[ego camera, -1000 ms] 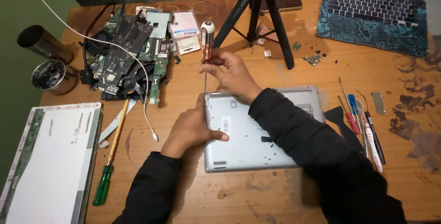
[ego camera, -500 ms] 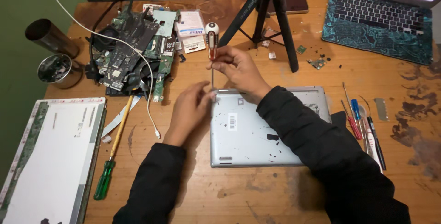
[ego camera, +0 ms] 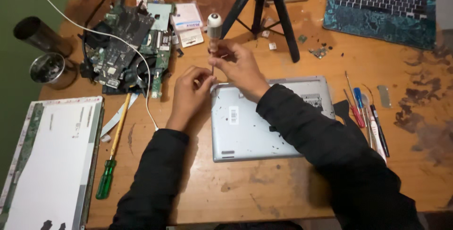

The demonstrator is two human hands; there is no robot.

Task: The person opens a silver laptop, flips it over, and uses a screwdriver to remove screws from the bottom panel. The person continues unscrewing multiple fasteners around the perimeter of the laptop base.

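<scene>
Bench [ego camera: 264, 187]: wooden, stained, carried everything below.

LCD panel [ego camera: 49, 159]: white, lay flat at near-left edge of bench, out of its housing.

Laptop base [ego camera: 264, 121]: silver, lay bottom side up in centre of bench, under my forearms. Bottom cover was on, no gap seen along edges. Judged early in the job: cover not lifted, the corner I was working at the far-left one; other corners partly hidden by my sleeve, can't tell if their screws were out.

2nd laptop [ego camera: 377, 8]: teal patterned skin, open, far-right corner.

Circuit boards [ego camera: 127, 46]: heap of stripped boards w/ fan, far-left; white cable ran across them.

Tripod [ego camera: 269, 13]: black, legs spread, just behind my hands.

Metal cups [ego camera: 47, 65]: two, far-left edge.

Green-handled screwdriver [ego camera: 113, 150]: long, lay unused between panel and my left arm.

Small tools [ego camera: 368, 112]: red, blue, black drivers etc., in a row right of laptop base.

Right hand [ego camera: 240, 67]: closed round shaft of precision screwdriver [ego camera: 213, 34], held upright, white cap on top, tip down at laptop base's far-left corner.

Left hand [ego camera: 191, 93]: fingertips pinched together just beside the driver tip, touching corner; whether they held a screw, can't tell, too small.
</scene>
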